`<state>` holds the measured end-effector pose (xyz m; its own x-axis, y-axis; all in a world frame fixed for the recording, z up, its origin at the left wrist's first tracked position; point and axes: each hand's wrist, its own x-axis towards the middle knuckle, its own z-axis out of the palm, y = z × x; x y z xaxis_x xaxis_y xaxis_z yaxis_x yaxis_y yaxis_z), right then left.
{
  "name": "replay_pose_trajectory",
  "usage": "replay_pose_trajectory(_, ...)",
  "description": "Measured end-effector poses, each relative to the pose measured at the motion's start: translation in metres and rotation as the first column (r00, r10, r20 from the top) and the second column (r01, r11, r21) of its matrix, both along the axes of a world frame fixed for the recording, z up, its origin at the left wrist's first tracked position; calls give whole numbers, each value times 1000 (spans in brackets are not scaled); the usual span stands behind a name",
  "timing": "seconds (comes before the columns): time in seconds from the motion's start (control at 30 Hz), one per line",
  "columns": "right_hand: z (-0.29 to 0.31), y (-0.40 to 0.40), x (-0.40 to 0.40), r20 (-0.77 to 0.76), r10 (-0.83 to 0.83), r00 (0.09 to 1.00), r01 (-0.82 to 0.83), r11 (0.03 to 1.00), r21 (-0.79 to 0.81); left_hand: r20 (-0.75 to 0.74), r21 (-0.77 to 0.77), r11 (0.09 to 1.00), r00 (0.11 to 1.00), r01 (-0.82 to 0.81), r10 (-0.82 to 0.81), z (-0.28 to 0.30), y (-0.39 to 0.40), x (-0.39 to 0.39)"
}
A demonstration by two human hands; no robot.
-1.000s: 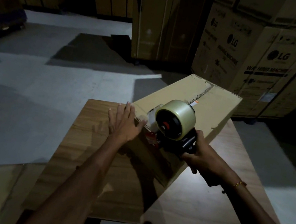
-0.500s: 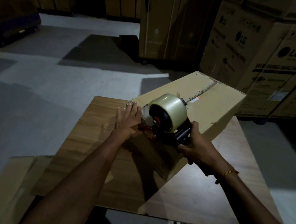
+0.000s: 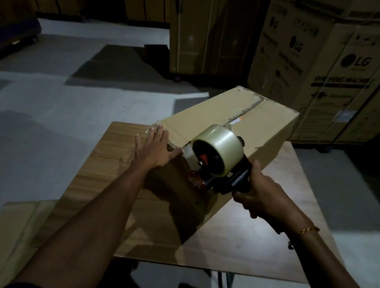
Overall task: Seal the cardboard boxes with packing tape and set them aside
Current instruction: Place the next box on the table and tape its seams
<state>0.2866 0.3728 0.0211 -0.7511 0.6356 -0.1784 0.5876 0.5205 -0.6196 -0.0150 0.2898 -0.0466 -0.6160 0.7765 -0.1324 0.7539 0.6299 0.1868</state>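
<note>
Head view: right hand [image 3: 266, 197] grips glossy tape dispenser [image 3: 216, 159] on matte cardboard box [image 3: 210, 132].

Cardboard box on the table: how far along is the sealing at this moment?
Done: flaps are closed on the cardboard box. In hand: the right hand grips the tape dispenser at the near end of the top seam, while the left hand lies flat on the box. Left: taping the torn-looking seam, then setting the box aside.
</note>
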Motion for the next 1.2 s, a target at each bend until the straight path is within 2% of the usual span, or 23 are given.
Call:
replay_pose_trajectory(0.1,-3,1,4,-23,4,1000,-4,1000,-4,-24,-5,1000,1000,-10,10,1,2,17)
replay_pose_trajectory(0.23,-6,2,10,-77,6,997,-9,999,-44,-22,-56,996,997,74,-76,-7,8,47)
replay_pose_trajectory(0.4,-10,-2,11,-120,-4,993,-3,999,-53,5,-73,995,998,66,-66,-10,10,52)
replay_pose_trajectory(0.67,-6,1,17,-64,15,998,-15,1000,2,82,-90,996,996,27,-20,-1,9,55)
replay_pose_trajectory(0.77,-5,5,36,-25,13,1000,-14,999,-42,96,-63,998,995,22,-16,4,9,57)
replay_pose_trajectory(0.87,-5,7,53,-54,-3,999,-4,993,-116,94,-39,999,995,19,-15,2,9,60)
replay_pose_trajectory(1.2,1,12,46,-24,6,1000,-11,975,-221,95,-23,1000,995,4,-1,-3,10,58)
